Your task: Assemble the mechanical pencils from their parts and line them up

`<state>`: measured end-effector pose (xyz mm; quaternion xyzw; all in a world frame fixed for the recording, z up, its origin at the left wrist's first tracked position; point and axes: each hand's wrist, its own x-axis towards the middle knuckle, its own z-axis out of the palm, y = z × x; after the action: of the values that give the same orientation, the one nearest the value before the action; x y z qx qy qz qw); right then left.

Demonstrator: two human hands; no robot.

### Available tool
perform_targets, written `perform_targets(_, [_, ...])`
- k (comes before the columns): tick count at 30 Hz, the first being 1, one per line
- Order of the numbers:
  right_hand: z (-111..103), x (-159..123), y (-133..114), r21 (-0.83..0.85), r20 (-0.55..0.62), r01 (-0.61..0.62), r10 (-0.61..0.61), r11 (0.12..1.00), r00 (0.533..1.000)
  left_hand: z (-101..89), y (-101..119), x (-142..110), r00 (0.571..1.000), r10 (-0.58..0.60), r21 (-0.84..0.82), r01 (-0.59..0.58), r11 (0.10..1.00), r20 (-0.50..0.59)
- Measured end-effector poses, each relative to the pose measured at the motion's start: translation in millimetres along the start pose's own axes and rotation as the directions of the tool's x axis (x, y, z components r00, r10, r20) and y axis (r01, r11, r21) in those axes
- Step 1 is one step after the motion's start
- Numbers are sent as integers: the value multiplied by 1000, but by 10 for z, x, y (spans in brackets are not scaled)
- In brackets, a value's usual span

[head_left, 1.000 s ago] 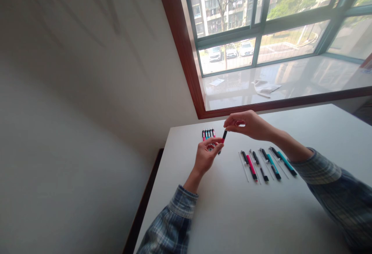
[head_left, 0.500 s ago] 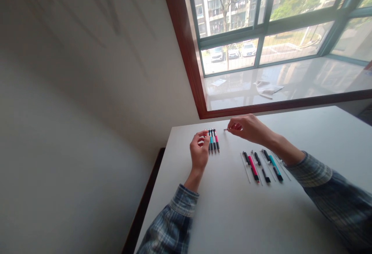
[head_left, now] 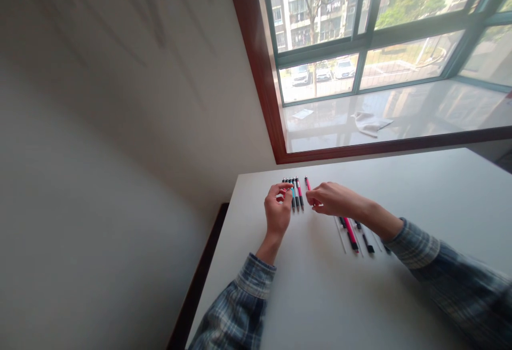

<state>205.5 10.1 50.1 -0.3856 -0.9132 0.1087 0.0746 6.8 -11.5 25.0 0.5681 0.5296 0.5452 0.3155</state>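
Observation:
My right hand (head_left: 334, 199) is closed, its fingertips around the lower part of a pink pen (head_left: 308, 183) that lies on or just above the white table. Only the pen's upper part with its silver tip shows. My left hand (head_left: 277, 212) hovers by a row of finished-looking pens (head_left: 300, 194), thumb and fingers curved but apart, with nothing visible between them. That row has pink, teal and white pens with black grips side by side, partly covered by my left hand. Under my right forearm lie loose pen parts: a pink barrel (head_left: 351, 233), black pieces (head_left: 367, 244) and thin white refills (head_left: 341, 234).
The white table (head_left: 312, 296) meets a wall (head_left: 140, 179) at left. Behind it a red-brown window frame (head_left: 360, 151) borders a glossy sill with a white cloth (head_left: 370, 124) and a paper (head_left: 303, 113).
Both hands were together on a pink and black pen piece; they then parted. My right hand has come down and nearer, the pink pen now beside the row. My left hand moved left.

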Motion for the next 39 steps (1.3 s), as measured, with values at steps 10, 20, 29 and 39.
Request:
perform_targets(10, [131,41,-61,-40,-25,35,-36,999,999,17,70,18,1000,1,13,-1,1000,0])
perform_targets(20, [155,45,-70,-15,-40,55,-56,998,998,22,75,14,1000,-4,16,4,1000,9])
perform_targets(29, [161,55,-73,0,-38,65,-65,998,997,12,77,18,1000,-2,15,2,1000,9])
perform_targets(39, [183,56,-63,2,-39,76,-76,997,996,13,72,23,1000,-10,25,9,1000,14])
